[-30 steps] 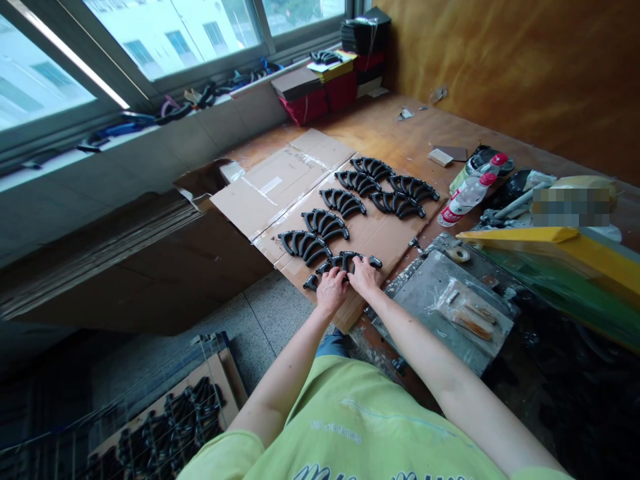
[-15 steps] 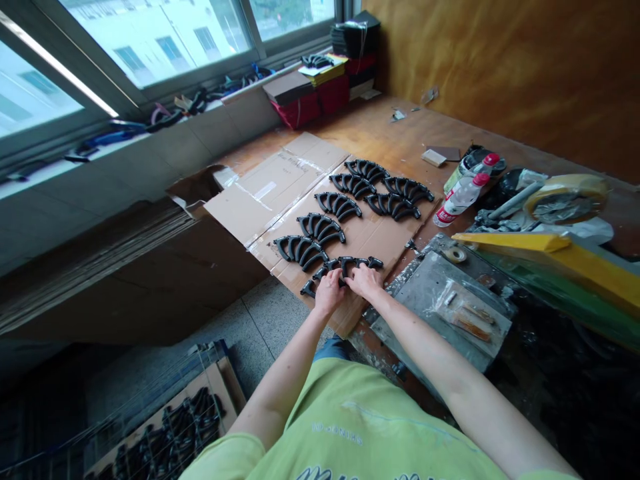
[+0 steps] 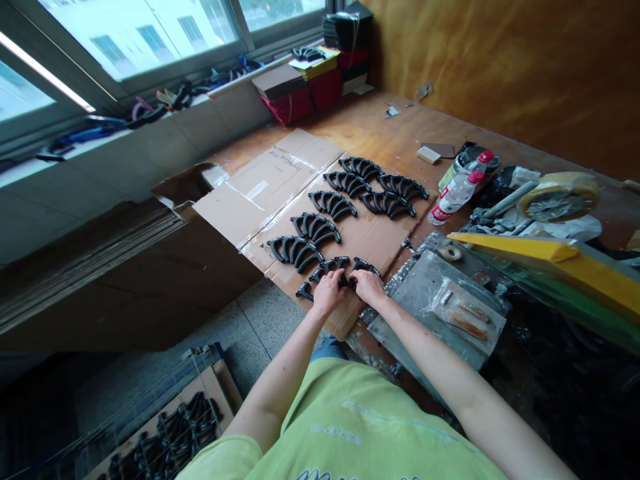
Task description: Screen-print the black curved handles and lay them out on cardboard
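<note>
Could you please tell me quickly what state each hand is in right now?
Left hand: touching black parts; whether its grip is closed cannot be told.
Right hand: touching another black cluster; its grip cannot be told either.
</note>
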`<state>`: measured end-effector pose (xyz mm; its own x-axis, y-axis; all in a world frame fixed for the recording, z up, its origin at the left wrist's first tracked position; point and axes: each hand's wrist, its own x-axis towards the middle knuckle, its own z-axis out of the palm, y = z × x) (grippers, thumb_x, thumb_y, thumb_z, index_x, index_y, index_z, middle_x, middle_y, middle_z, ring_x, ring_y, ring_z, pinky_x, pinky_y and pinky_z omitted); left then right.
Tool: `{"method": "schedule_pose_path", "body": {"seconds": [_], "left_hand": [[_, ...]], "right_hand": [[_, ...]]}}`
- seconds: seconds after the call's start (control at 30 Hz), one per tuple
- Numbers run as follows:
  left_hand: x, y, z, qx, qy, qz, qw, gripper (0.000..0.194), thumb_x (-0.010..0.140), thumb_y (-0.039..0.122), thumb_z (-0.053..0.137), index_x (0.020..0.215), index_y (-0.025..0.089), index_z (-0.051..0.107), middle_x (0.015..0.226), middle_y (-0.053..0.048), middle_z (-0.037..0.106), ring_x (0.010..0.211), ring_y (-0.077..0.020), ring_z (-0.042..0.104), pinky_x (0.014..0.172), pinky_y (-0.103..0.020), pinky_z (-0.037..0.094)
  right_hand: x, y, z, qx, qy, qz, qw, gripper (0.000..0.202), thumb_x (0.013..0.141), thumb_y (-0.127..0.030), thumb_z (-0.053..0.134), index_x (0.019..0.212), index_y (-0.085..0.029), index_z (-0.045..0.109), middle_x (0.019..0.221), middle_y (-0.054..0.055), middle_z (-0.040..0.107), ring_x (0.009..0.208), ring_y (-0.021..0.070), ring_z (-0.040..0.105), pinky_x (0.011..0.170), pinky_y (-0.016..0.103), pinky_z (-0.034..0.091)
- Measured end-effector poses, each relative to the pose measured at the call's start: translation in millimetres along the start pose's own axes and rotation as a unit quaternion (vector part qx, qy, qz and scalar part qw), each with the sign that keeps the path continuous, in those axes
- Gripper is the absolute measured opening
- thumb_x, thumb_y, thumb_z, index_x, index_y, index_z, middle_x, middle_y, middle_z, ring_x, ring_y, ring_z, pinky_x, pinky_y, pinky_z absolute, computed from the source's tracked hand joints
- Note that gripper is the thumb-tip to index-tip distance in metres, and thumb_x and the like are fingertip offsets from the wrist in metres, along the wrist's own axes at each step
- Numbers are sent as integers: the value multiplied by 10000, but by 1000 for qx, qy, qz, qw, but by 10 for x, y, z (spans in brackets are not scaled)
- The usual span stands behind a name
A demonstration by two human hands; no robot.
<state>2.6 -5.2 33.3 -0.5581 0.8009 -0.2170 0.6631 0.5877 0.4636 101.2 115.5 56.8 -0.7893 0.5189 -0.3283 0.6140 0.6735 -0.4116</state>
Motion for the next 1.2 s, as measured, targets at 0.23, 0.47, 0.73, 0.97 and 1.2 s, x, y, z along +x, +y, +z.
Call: {"method": "schedule_pose_path", "body": {"seconds": [0.23, 0.47, 0.73, 0.97, 1.2], "left_hand": [[8, 33, 13, -3, 5, -12, 1000, 560, 822, 275, 598, 1367, 266, 466, 1278, -87, 558, 1100, -262, 518, 922, -361, 430], [40, 52, -5, 4, -19, -11, 1000, 547, 809, 314, 617, 1345, 310, 505, 1236, -86, 569, 1085, -278, 499, 922, -380, 434], [109, 100, -11, 17, -39, -20, 999, 488, 774, 335, 641, 1258, 309, 577, 1183, -85, 581, 1049, -295, 506, 851, -382, 461], [6, 245, 31, 17, -4, -37, 999, 379, 805, 261, 578, 1181, 279, 621, 1138, -93, 592, 980, -291, 514, 791, -379, 464], [399, 536, -145, 5, 44, 22, 999, 417, 824, 261, 575, 1241, 262, 586, 1166, -108, 584, 1038, -288, 506, 887, -398, 436]], "right_hand": [[-9, 40, 32, 4, 14, 20, 1000, 303, 872, -174, 494, 1107, -290, 643, 1137, 0, 666, 1036, 173, 617, 898, 252, 433], [44, 1, 61, -17, 1, 22, 1000, 195, 855, -262, 594, 1046, -225, 589, 1100, 40, 642, 986, 182, 617, 839, 267, 427], [78, 7, 116, -5, 23, 16, 1000, 222, 843, -273, 595, 1061, -240, 573, 1126, 35, 634, 988, 179, 613, 828, 269, 421], [61, -24, 145, 7, 45, 68, 997, 251, 773, -188, 597, 1020, -220, 563, 960, 31, 697, 912, 192, 640, 760, 258, 418], [234, 152, -246, 26, 148, 50, 987, 251, 769, -174, 587, 1015, -216, 561, 1026, 41, 679, 975, 202, 598, 863, 276, 395]]}}
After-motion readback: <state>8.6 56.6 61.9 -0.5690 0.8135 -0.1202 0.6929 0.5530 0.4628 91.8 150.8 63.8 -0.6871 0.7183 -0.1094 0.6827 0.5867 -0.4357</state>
